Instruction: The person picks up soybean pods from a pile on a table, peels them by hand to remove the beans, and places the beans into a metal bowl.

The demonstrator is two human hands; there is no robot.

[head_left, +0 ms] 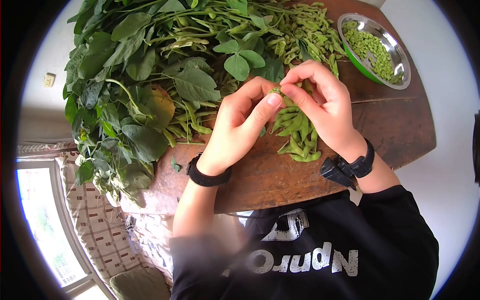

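— Green pod (pixel 278 93): where do we have it?
— Up between our two hands, just above the small heap of pods (pixel 298 137) on the wooden surface (pixel 395 125).
— And our fingers (pixel 305 68)?
— Our left hand (pixel 240 125) pinches the pod with thumb and forefinger, and our right hand (pixel 325 107) grips it from the other side.
— What lies around us?
— Leafy stalks (pixel 140 75) to the left, and a steel bowl (pixel 399 57) of shelled beans (pixel 372 47) at the far right.
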